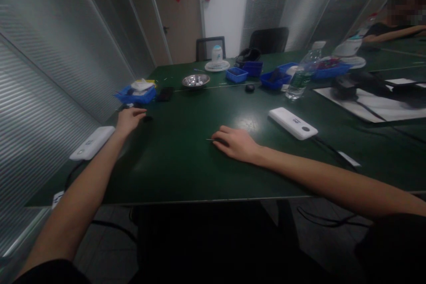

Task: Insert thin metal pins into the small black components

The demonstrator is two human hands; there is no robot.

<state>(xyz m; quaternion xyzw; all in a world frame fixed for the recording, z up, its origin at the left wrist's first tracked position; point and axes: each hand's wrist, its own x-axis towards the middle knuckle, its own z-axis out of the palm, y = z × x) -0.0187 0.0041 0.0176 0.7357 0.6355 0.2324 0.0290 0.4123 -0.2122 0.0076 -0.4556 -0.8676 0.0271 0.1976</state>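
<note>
My right hand (235, 144) rests on the dark green table (186, 173) with its fingers curled. A thin, pale needle-like rod (209, 140) sticks out to the left from between thumb and forefinger; the rest of it is hidden in the hand. My left hand (129, 120) is farther off on the left, just in front of a blue bin (138, 96) with crumpled white tissue (142, 85) in it. Its fingers are drawn together, and whatever they hold is too small to make out. A small dark patch (147, 119) lies by those fingertips, perhaps a shadow.
White power banks with cables lie outside each arm, one left (93, 142), one right (293, 123). Beyond are a metal bowl (195, 81), a water bottle (299, 80), several blue bins (236, 75) and a small fan (217, 65). Another person (382, 31) sits at far right.
</note>
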